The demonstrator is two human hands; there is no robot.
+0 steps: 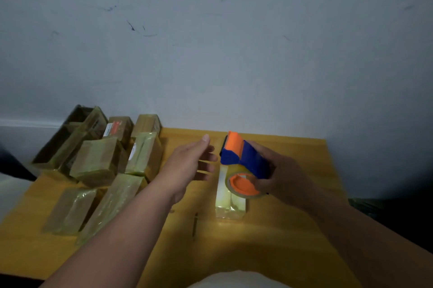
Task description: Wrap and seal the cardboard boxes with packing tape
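Over the table, at my fingertips: findings follow, read outward from the fingers.

Right fingers (pixel 259 184): curled tight around the blue body of the tape dispenser (pixel 243 161); grip closed on it, thumb side hidden from me.
Right hand (pixel 281 170): holds the dispenser in the air, tilted, orange guard at the far end, orange hub facing me.
Tape roll (pixel 243 183): clear, mounted on the hub, hanging just above the near box.
Left fingers (pixel 207 161): extended and slightly spread, holding nothing; thumb raised. Tips blurred.
Left hand (pixel 192 161): open, palm turned toward the dispenser, just beside it, not touching that I can confirm.
Wrapped box (pixel 228 203): narrow, upright on its long side, covered in glossy tape, standing on the table directly under the dispenser. Contact between roll and box: cannot tell.
Box pile (pixel 100 163): several taped cardboard boxes heaped at my left, some leaning on one another, well apart from the single box.
Labelled box (pixel 114 129): at the back of the pile, red-and-white label on top.
Table (pixel 269 236): yellow wood, dark mark near the centre.
Wall (pixel 210 41): pale, scuffed with dark streaks, directly behind the table.
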